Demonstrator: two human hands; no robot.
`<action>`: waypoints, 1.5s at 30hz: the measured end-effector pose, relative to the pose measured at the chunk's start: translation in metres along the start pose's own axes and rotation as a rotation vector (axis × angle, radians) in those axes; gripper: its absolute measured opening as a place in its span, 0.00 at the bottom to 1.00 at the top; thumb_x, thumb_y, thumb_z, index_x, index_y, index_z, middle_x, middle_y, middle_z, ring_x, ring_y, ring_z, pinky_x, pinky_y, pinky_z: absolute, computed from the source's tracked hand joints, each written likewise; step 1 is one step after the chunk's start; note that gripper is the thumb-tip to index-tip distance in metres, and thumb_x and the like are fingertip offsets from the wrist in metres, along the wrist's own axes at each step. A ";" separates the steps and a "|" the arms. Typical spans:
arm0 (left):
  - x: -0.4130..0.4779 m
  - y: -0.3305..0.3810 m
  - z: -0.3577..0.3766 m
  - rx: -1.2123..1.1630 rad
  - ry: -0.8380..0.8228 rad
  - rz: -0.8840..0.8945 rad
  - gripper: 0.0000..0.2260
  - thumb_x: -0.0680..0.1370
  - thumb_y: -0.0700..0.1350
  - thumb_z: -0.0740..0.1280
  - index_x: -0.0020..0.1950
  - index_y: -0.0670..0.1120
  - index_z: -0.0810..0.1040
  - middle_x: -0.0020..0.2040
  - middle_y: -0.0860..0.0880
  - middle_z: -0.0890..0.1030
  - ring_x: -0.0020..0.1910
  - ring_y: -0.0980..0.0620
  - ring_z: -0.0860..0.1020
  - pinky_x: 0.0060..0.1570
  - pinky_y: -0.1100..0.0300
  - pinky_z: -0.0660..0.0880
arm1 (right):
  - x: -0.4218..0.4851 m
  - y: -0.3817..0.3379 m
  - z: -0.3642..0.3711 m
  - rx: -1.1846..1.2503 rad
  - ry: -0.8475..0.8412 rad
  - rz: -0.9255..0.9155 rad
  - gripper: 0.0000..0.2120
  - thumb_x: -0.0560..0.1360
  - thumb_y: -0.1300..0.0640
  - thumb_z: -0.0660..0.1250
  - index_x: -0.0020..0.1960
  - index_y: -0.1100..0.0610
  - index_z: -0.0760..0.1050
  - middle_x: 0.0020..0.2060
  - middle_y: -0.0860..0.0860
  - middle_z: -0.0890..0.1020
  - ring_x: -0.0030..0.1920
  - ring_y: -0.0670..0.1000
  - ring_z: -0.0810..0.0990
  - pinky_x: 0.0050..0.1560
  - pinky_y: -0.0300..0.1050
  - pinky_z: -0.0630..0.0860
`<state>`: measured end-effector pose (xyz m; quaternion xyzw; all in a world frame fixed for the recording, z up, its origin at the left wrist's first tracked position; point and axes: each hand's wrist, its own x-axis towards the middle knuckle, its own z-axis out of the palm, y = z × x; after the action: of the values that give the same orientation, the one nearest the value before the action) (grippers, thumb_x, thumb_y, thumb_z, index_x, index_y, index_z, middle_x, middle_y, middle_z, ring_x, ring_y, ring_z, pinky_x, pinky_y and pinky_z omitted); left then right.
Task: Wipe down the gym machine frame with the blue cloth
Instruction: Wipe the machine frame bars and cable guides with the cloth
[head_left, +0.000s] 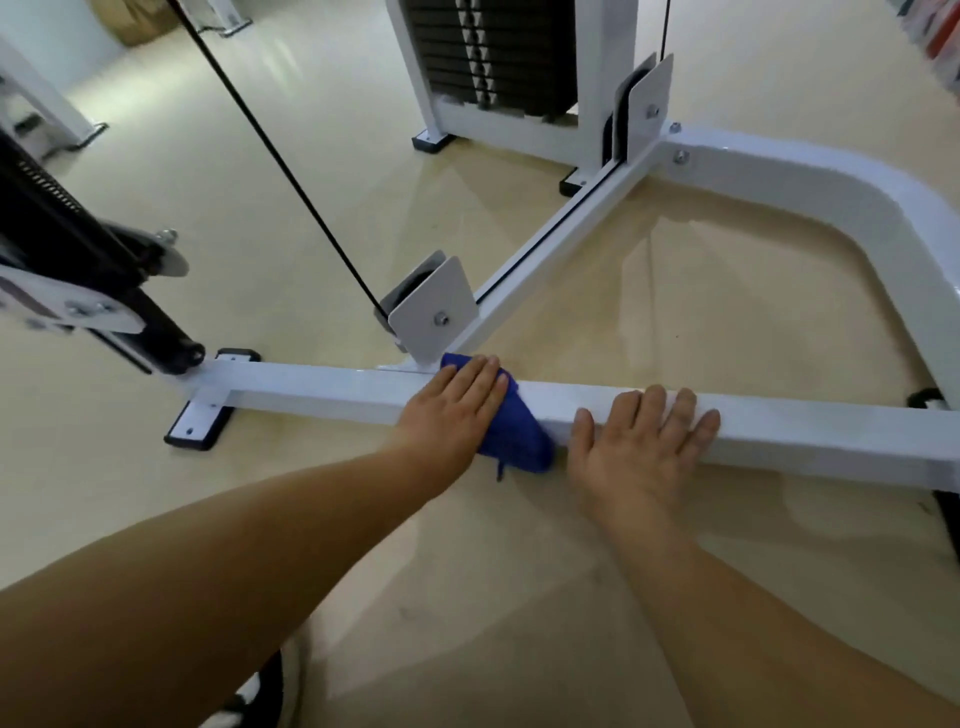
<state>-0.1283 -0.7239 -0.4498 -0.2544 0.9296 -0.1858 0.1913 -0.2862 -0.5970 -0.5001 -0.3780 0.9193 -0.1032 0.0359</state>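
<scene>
- Blue cloth (517, 439): draped over the low cross bar (311, 388) of the machine frame, near the bar's middle, just in front of the pulley bracket (434, 306). It covers the bar's top and hangs down the near face, with one thread dangling.
- Left hand (451, 410): palm flat on the cloth, fingers straight and close together. It presses the cloth down and does not clutch it.
- Right hand (641, 441): bare on the bar just right of the cloth, fingers slightly spread over the top edge, thumb on the near face. It holds nothing and probably serves as a brace.
- Handling, cloth (judgement): soft, light and limp. It bunches readily, so a flat palm on top with steady downward pressure should suit better than a pinch. It likely slides easily on the paint.
- Handling, frame (judgement): rigid and heavy, and unlikely to shift under a wipe.
- Materials: the bar is a square steel tube with glossy white paint and sharp edges. Its left end sits on a black rubber foot (200, 423). A rounded white tube (831, 192) curves off at the right.
- A thin black cable (270, 150) runs taut into the bracket, and dark weight plates (493, 52) stand behind it.
- Floor (208, 218): smooth, pale and reflective.
</scene>
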 end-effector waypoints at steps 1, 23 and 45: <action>-0.008 -0.010 0.003 0.021 -0.002 -0.001 0.34 0.84 0.44 0.58 0.83 0.43 0.40 0.83 0.41 0.43 0.82 0.40 0.46 0.80 0.46 0.46 | 0.000 0.002 -0.003 -0.022 -0.022 -0.012 0.28 0.82 0.42 0.54 0.66 0.65 0.72 0.67 0.63 0.72 0.73 0.70 0.62 0.76 0.72 0.48; -0.037 -0.124 0.127 -0.366 0.547 0.151 0.35 0.68 0.38 0.78 0.74 0.47 0.73 0.64 0.45 0.74 0.58 0.42 0.73 0.55 0.49 0.79 | 0.005 -0.097 -0.014 0.040 -0.068 -0.271 0.23 0.82 0.42 0.51 0.60 0.53 0.79 0.52 0.53 0.78 0.54 0.58 0.73 0.61 0.55 0.72; -0.012 -0.116 0.147 -0.480 0.680 0.024 0.24 0.73 0.52 0.72 0.69 0.48 0.79 0.60 0.45 0.80 0.55 0.42 0.69 0.58 0.51 0.74 | -0.004 -0.130 0.026 -0.079 0.179 -0.101 0.24 0.77 0.34 0.57 0.48 0.54 0.76 0.42 0.52 0.71 0.45 0.57 0.68 0.53 0.55 0.69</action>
<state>-0.0063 -0.8471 -0.5214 -0.2053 0.9596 -0.0349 -0.1891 -0.1903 -0.6886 -0.4975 -0.4141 0.9021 -0.1017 -0.0664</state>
